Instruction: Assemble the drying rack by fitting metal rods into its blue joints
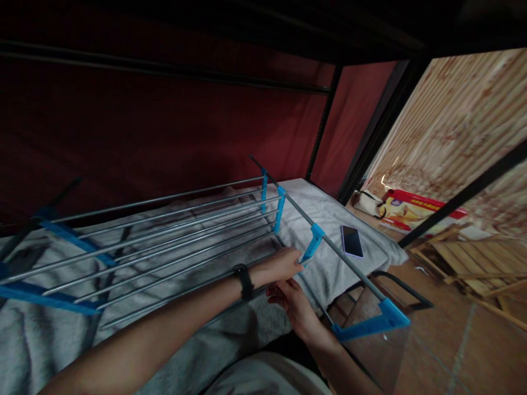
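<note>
A rack of grey metal rods [177,226] with blue plastic brackets lies across the bed, looking like a clothes drying rack. My left hand [286,263], with a black watch on its wrist, is closed at the lower end of a middle blue bracket [313,244]. Just below it, my right hand [294,302] has its fingers curled close to the rod ends; what they pinch is hidden. Near my right wrist, another blue bracket [370,325] joins the end tube [349,265]. More blue brackets [57,299] hold the rods at the far left.
The rack rests on a grey blanket [325,200]. A phone [352,241] lies on it, right of the rack. Dark metal bed posts [325,123] and a low frame overhead surround the space. A red and yellow box [415,211] and a folded wooden piece [473,258] are at the right.
</note>
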### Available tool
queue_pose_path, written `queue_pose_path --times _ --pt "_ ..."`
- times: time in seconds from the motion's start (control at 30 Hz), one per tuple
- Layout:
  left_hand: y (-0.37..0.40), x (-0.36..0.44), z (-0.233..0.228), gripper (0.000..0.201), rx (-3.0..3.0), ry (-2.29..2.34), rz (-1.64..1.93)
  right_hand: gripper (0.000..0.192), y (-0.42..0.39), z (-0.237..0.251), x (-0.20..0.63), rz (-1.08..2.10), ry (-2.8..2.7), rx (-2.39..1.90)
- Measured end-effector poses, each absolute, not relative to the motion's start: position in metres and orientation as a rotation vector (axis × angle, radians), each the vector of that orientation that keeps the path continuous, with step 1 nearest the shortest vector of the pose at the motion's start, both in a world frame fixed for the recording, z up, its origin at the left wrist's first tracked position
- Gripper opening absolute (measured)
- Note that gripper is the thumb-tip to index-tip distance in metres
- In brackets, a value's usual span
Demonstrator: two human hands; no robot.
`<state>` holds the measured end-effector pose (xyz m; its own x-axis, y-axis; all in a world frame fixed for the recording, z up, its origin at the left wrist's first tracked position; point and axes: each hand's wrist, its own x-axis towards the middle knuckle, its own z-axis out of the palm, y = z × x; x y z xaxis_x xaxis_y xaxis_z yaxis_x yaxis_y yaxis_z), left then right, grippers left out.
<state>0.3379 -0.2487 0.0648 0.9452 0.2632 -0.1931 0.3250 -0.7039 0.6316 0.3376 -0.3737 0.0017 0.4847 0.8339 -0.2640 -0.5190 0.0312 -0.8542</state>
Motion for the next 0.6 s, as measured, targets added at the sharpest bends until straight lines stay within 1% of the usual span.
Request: queue_pose_path --times 0.1,0.2,0.27,0.37,0.43,0.5,0.6 --pt "-0.260 0.357 0.057 0.020 2.350 0.489 -0.163 0.042 -0.378 0.000 0.344 1.097 -0.445 -1.151" --pt "-0.267 0.361 0.048 0.026 2.265 0.537 -0.118 0.036 -0.391 -0.004 0.355 1.057 -0.619 -1.304" --pt "-0.268 0.361 0.042 0.025 2.278 0.523 -0.065 0.033 -0.405 -0.009 0.367 0.868 -0.689 -1.448" --pt "-0.270 0.360 0.040 0.021 2.305 0.507 -0.024 0.030 -0.424 -0.013 0.389 0.435 -0.634 -1.601" --pt "-0.271 0.359 0.042 0.023 2.320 0.502 -0.010 0.030 -0.428 -0.011 0.403 0.223 -0.592 -1.650" --pt "-0.271 0.359 0.046 0.023 2.345 0.486 0.002 0.036 -0.422 -0.006 0.416 0.113 -0.580 -1.670" --pt "-0.271 0.360 0.052 0.021 2.367 0.472 0.015 0.047 -0.401 0.005 0.428 0.122 -0.618 -1.647"
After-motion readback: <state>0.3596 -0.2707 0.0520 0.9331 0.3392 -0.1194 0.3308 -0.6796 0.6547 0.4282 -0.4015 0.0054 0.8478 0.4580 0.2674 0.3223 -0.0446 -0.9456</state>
